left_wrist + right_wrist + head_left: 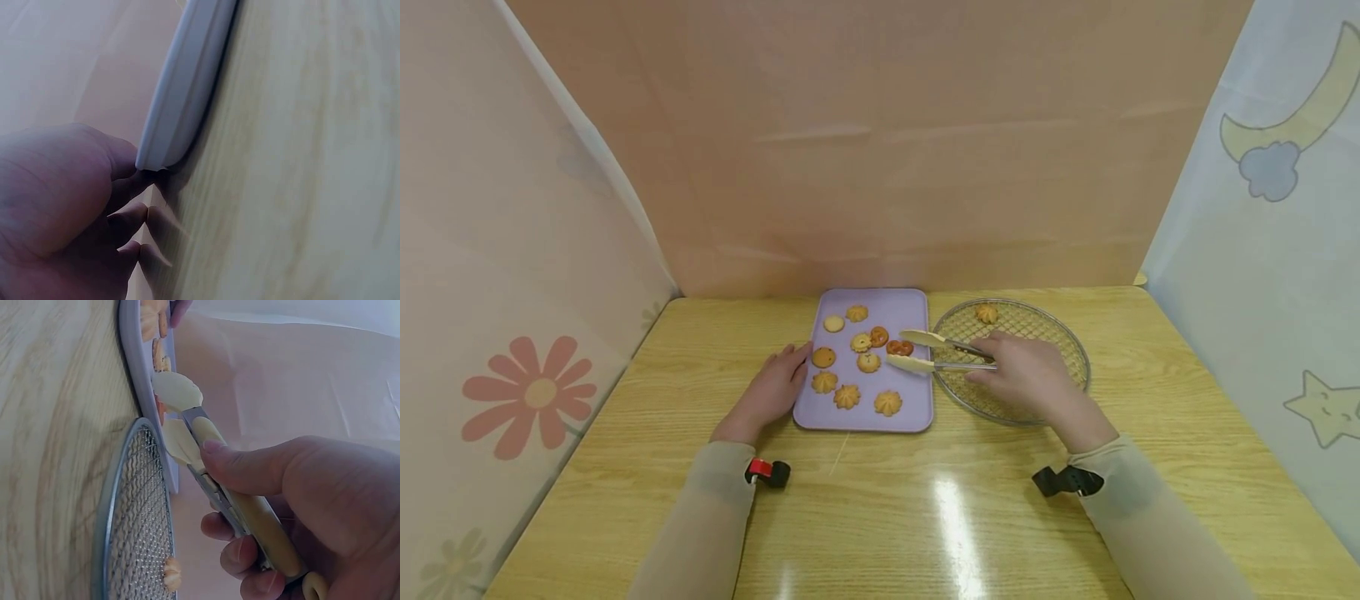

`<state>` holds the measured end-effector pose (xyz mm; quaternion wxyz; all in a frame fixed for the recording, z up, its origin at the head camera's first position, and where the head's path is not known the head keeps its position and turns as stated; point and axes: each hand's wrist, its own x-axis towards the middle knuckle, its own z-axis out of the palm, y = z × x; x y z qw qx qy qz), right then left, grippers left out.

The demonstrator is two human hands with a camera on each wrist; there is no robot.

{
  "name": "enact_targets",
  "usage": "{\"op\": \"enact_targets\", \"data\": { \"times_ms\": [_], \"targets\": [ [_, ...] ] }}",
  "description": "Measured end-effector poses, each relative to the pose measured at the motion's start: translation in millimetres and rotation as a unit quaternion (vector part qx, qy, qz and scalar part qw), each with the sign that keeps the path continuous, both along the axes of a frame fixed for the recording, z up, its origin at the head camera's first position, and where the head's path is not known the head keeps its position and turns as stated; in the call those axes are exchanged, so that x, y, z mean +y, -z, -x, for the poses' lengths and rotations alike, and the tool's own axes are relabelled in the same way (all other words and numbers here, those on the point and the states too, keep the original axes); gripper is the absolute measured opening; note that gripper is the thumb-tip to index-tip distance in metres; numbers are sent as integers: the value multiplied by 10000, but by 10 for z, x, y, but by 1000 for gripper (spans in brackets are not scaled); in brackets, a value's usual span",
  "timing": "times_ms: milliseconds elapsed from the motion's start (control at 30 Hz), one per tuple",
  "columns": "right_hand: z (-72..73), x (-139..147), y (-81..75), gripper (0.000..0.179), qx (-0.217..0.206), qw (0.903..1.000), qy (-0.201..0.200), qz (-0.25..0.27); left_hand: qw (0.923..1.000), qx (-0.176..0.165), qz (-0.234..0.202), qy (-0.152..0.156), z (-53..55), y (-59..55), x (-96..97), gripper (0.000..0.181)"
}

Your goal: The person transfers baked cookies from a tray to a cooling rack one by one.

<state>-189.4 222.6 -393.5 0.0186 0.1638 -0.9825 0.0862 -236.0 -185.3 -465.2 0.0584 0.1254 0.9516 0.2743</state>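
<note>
My right hand (1022,372) grips a pair of tongs (912,364) with pale tips and metal arms. The tips stand apart over the right side of a lilac tray (880,301), on either side of a pretzel-shaped cookie (900,348); whether they touch it cannot be seen. Several cookies of different shapes lie on the tray, among them a second pretzel-shaped cookie (878,336) and a flower-shaped cookie (888,403). At the tray's left edge, my left hand (772,385) pinches the rim (167,125) between thumb and fingers.
Beside the tray, on the right, lies a round wire mesh rack (990,409) with one flower-shaped cookie (987,313) near its far edge; my right forearm reaches across it. Both stand on a wooden table (880,508), with a brown sheet (880,167) behind and patterned sheets at the sides.
</note>
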Motion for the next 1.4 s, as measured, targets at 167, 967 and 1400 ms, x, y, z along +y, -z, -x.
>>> {"op": "enact_targets", "data": {
  "times_ms": [167, 967, 1400],
  "targets": [
    [-36, -12, -62, 56, 0, 10000, -44, -65, 9999, 17, -98, -26, -11, -28, 11, 53],
    [-50, -114, 9, 50, 289, 9994, 69, -201, 9998, 192, -72, 42, 31, 5, -10, 52],
    [-73, -129, 39, 46, 493, 9987, 63, -111, 9996, 244, -42, 162, -1, -3, -3, 51]
  ]
}}
